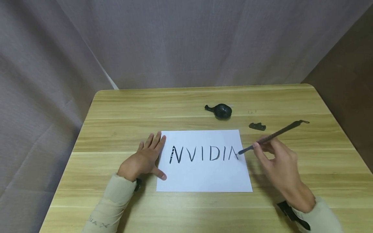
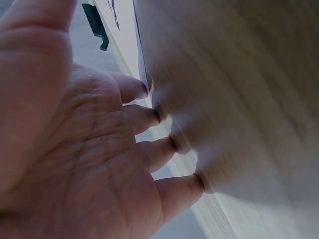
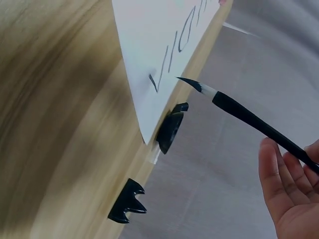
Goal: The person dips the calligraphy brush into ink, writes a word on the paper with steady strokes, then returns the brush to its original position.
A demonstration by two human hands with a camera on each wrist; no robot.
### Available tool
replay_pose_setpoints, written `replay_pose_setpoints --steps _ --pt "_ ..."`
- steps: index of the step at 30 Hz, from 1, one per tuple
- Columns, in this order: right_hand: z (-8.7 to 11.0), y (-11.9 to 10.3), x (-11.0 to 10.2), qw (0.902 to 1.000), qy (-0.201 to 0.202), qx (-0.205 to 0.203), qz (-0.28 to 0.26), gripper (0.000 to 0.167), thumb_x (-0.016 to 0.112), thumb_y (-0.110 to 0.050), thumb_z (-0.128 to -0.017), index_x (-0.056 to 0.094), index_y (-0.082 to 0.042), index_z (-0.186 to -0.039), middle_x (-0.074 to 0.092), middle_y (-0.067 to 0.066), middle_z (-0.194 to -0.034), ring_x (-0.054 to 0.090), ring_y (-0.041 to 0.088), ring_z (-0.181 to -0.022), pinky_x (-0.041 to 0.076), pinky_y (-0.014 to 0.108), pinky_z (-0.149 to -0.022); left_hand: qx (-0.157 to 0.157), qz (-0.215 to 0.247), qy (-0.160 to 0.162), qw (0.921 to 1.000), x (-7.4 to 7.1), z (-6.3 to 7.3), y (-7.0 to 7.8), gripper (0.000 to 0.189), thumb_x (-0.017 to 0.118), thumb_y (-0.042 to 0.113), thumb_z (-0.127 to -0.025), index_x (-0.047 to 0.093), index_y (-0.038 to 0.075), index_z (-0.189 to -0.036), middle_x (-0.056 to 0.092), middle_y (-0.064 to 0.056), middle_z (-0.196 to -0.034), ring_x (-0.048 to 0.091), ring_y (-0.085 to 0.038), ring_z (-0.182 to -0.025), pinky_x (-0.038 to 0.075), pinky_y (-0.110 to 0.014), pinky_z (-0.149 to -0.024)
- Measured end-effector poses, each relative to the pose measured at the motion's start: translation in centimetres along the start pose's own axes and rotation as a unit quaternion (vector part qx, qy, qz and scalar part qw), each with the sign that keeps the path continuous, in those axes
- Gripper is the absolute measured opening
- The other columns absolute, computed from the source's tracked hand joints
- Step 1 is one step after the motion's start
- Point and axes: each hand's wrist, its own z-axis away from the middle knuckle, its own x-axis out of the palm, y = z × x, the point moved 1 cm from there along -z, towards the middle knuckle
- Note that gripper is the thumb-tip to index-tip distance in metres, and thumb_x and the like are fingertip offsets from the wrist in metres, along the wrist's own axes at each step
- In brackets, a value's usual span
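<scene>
My left hand lies with fingers spread at the left edge of a white sheet of paper; the thumb and a fingertip overlap the sheet. In the left wrist view its fingertips press down along the paper's edge and the wood. A dark calligraphy brush is pinched by the fingers of my right hand. Its tip hangs close over the last letter of "NVIDIA", written in black across the sheet. The right wrist view shows black, pointed bristles, pale near the handle.
Beyond the paper sits a dark gourd-shaped dish. A small black brush rest with a jagged top lies to its right, near the brush. All stand on a wooden table, with a grey curtain behind its far edge.
</scene>
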Motion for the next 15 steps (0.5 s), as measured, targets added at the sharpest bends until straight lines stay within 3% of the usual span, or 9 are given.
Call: replay_pose_setpoints --steps 15 --pt "-0.2 0.7 1.3 0.9995 0.006 0.022 -0.021 0.021 0.076 0.017 -0.087 0.066 0.012 -0.106 0.075 0.021 -0.093 0.053 -0.026 -0.098 0.049 0.003 -0.085 -0.002 -0.007 -0.005 1.0000 0.1 -0.3 -0.2 0.151 0.100 0.050 -0.063 0.002 0.008 -0.170 -0.012 -0.015 -0.177 -0.011 -0.041 -0.162 0.003 -0.066 -0.127"
